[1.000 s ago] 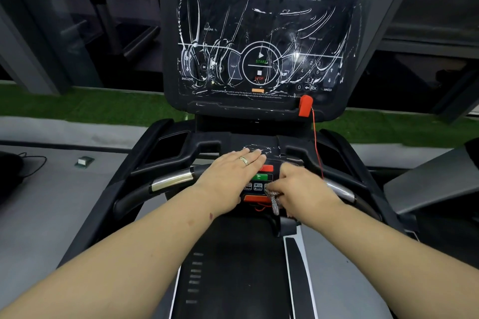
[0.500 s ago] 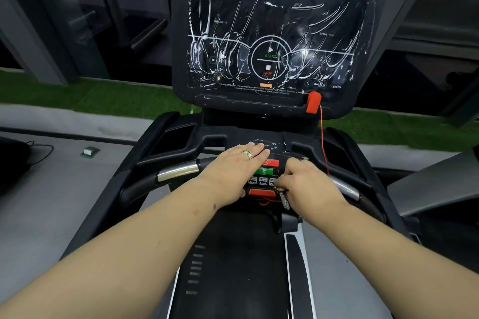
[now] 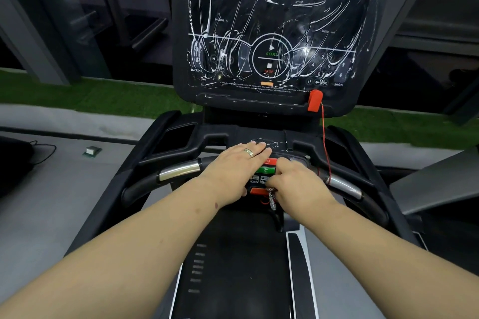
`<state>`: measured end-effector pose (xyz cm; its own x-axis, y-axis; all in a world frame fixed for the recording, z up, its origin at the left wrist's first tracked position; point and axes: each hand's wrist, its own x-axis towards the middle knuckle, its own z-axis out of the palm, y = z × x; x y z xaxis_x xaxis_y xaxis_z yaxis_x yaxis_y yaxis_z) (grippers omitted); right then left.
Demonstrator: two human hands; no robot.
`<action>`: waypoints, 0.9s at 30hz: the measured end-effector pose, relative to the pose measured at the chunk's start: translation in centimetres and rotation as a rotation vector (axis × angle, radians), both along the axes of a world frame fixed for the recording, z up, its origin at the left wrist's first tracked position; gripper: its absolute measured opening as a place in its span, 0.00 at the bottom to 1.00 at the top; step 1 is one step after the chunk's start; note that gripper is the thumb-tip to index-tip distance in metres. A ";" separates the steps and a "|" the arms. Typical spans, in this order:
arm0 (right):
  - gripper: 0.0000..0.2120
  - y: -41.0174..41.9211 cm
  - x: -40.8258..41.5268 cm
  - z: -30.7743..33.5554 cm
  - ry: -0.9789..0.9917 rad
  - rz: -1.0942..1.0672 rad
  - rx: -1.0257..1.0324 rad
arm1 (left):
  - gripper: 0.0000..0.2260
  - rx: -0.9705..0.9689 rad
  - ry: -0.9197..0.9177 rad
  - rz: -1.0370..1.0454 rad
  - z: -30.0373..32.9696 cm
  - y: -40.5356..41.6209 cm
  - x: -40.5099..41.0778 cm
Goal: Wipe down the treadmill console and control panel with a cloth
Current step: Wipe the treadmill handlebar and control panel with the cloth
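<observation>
fingers of the left hand lie straight and pressed together, flat on the black panel surface just above the control panel, a ring on one of them; the palm covers the panel's left part. left of that hand, a chrome-banded handlebar curves outward. on the control panel, a green button, small speed keys and a red strip at its lower edge show between the two hands. the right hand sits curled on the panel's right part, its fingers closed round a cloth, of which only a small patterned end hangs out below the thumb side; the rest is hidden in the grip. above, the upright console carries white smeared streaks across its dark screen, with start and stop markings at centre. at its lower right edge a red safety clip is attached, a thin red cord running down to the right handlebar.
</observation>
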<state>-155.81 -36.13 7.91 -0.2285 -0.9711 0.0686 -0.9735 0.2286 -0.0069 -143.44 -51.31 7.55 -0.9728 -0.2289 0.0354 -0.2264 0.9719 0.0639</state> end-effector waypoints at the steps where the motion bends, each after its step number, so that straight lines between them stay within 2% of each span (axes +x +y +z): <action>1: 0.11 0.1 0.0 -0.1 -0.003 0.010 0.005 | 0.53 0.001 0.001 -0.002 0.0 0.0 0.0; 8: 0.14 1.6 -0.9 0.9 -0.002 0.006 0.040 | 0.53 -0.003 0.011 0.000 0.2 0.2 0.1; 13: 0.11 0.3 0.2 0.7 -0.028 -0.026 -0.046 | 0.53 0.000 0.007 -0.002 0.3 0.2 0.1; 17: 0.16 1.8 -0.9 0.3 -0.052 -0.008 -0.036 | 0.52 -0.003 -0.001 0.000 0.4 0.2 0.1; 23: 0.16 1.8 -3.0 1.6 -0.110 -0.262 -0.232 | 0.52 0.002 0.006 0.011 0.3 0.3 0.2; 27: 0.14 3.0 -1.1 0.8 -0.103 -0.141 -0.077 | 0.52 0.001 0.006 0.015 0.3 0.4 0.1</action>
<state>-156.89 -33.15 8.71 -0.3716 -0.9218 0.1103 -0.9251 0.3576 -0.1276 -143.30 -50.92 7.81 -0.9690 -0.2435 0.0414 -0.2405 0.9683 0.0667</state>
